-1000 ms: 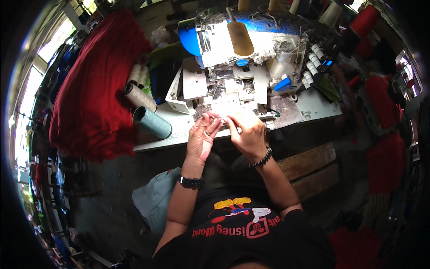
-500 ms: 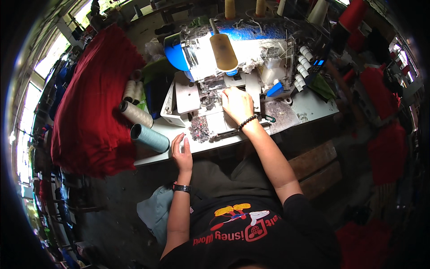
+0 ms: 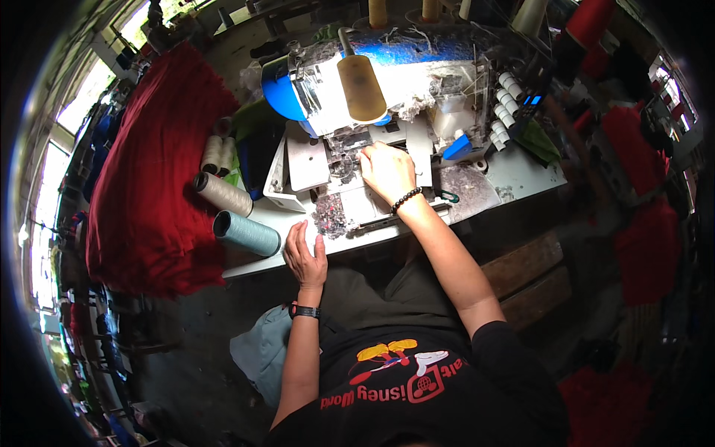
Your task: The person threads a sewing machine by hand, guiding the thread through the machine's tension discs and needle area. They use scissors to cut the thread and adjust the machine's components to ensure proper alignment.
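Machine (image 3: 417,71) stood far centre. Right hand (image 3: 391,173) curled over its near side; what it held, could not tell. Left hand (image 3: 304,255) lay loose at table's (image 3: 532,182) near edge; bumping left risked rolling teal cone (image 3: 249,233) off.

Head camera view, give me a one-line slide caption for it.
Right hand at a lit sewing machine, left hand at the table edge beside a teal thread spool.

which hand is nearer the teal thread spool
Left: the left hand is just right of the teal thread spool; the right hand is farther right, at the sewing machine.
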`<action>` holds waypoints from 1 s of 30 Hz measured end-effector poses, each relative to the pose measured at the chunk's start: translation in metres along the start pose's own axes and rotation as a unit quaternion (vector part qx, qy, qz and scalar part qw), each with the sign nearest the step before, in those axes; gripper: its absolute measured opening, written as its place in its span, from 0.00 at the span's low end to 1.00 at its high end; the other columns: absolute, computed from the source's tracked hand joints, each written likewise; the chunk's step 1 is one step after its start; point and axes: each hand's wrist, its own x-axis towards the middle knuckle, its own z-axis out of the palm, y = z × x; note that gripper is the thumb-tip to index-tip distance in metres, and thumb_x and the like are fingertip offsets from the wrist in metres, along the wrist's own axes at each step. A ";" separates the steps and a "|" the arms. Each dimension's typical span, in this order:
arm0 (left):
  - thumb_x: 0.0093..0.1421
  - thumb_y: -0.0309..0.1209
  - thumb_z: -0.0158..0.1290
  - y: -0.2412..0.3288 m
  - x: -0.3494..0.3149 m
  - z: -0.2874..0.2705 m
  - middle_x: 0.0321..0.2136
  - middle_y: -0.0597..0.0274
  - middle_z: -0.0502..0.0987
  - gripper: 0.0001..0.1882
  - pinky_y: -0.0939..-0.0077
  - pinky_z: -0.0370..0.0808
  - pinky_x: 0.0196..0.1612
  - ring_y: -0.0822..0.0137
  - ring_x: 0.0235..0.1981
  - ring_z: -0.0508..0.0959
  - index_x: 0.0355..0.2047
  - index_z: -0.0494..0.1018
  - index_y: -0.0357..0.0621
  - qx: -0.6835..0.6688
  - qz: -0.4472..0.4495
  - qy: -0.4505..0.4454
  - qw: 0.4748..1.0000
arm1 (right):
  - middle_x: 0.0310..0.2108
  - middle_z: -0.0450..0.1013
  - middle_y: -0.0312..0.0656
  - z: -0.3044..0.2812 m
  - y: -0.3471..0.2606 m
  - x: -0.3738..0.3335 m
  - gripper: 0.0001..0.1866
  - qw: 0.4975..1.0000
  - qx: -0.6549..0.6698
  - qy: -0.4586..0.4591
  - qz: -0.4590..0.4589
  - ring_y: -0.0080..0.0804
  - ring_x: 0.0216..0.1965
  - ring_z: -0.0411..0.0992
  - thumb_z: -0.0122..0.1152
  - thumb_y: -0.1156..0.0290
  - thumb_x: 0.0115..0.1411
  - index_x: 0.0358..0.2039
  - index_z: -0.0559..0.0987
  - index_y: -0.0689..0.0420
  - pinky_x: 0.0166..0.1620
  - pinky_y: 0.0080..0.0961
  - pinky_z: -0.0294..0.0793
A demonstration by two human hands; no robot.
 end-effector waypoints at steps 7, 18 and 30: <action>0.59 0.39 0.53 0.001 -0.002 0.004 0.55 0.55 0.64 0.26 0.59 0.60 0.57 0.56 0.57 0.65 0.56 0.64 0.46 0.054 0.024 0.003 0.998 | 0.24 0.73 0.43 0.000 -0.001 0.002 0.12 1.000 -0.008 -0.011 0.000 0.40 0.29 0.74 0.55 0.64 0.57 0.25 0.80 0.57 0.37 0.34 0.74; 0.59 0.41 0.53 0.002 -0.002 0.003 0.56 0.54 0.64 0.27 0.59 0.60 0.58 0.56 0.57 0.65 0.57 0.63 0.47 0.075 0.043 -0.001 0.996 | 0.24 0.73 0.44 0.003 -0.001 0.004 0.13 1.000 -0.006 -0.024 0.009 0.40 0.29 0.75 0.55 0.62 0.58 0.25 0.80 0.57 0.36 0.35 0.74; 0.59 0.42 0.53 0.003 -0.002 0.004 0.56 0.54 0.64 0.27 0.60 0.59 0.58 0.57 0.57 0.66 0.57 0.63 0.48 0.091 0.049 -0.003 0.995 | 0.26 0.74 0.43 0.010 -0.002 0.009 0.14 0.999 -0.017 -0.028 0.004 0.39 0.29 0.75 0.51 0.62 0.59 0.24 0.79 0.56 0.37 0.32 0.75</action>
